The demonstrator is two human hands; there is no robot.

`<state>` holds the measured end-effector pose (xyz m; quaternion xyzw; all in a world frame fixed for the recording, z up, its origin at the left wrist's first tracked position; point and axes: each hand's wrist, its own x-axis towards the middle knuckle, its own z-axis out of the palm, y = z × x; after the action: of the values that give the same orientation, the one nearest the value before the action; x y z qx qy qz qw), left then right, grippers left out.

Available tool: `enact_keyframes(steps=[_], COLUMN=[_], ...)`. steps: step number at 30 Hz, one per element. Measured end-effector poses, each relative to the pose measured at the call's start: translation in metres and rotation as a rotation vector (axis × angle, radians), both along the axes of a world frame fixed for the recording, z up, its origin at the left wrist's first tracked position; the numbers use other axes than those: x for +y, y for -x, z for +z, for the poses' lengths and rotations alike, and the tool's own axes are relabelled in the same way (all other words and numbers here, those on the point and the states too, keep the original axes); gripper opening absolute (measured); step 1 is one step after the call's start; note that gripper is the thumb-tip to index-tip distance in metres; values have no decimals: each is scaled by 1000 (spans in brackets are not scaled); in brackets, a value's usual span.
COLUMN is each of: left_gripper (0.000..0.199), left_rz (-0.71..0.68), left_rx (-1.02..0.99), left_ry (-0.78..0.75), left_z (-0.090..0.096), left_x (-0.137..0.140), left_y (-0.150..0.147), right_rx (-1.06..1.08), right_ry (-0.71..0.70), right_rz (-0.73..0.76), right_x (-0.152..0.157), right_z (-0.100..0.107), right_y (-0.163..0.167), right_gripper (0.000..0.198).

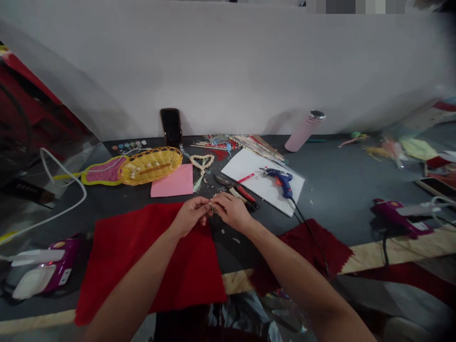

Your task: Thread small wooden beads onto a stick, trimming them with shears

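Observation:
My left hand (191, 216) and my right hand (233, 211) meet over the edge of a red cloth (142, 256). The fingers of both are pinched together on a small string of cream beads (214, 209), mostly hidden by the fingertips. Just beyond them lies a beaded cord (201, 163) with a pale tassel. Pliers (245, 194) with red handles rest right behind my right hand. A blue glue gun (281, 180) lies on a white board (263, 190) farther right, near a red pen-like stick (246, 178).
A yellow woven basket (153, 164) holding small pale pieces stands beside a pink pad (173, 183). A phone (171, 126) and a pink bottle (302, 133) lean at the wall. Purple power strips (66, 256) with white cables sit left and right. Thin sticks (258, 147) lie behind.

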<state>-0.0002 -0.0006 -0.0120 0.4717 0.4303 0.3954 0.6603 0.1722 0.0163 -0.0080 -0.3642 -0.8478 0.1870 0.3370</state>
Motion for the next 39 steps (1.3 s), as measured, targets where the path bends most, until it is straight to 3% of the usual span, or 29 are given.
enact_keyframes(steps=[14, 25, 34, 39], left_gripper=[29, 25, 26, 22], left_rz=[-39, -45, -59, -57], left_rx=[19, 68, 157, 277], left_ry=[19, -42, -74, -129], left_z=[0, 2, -1, 3], left_x=[0, -2, -4, -8], left_y=[1, -1, -3, -4], right_rx=[48, 134, 60, 59], right_ry=[68, 231, 178, 225], right_rz=[28, 2, 49, 64], right_x=[0, -4, -4, -4], right_z=[-1, 9, 3, 5], right_y=[-1, -3, -6, -7], right_gripper=[15, 13, 10, 12])
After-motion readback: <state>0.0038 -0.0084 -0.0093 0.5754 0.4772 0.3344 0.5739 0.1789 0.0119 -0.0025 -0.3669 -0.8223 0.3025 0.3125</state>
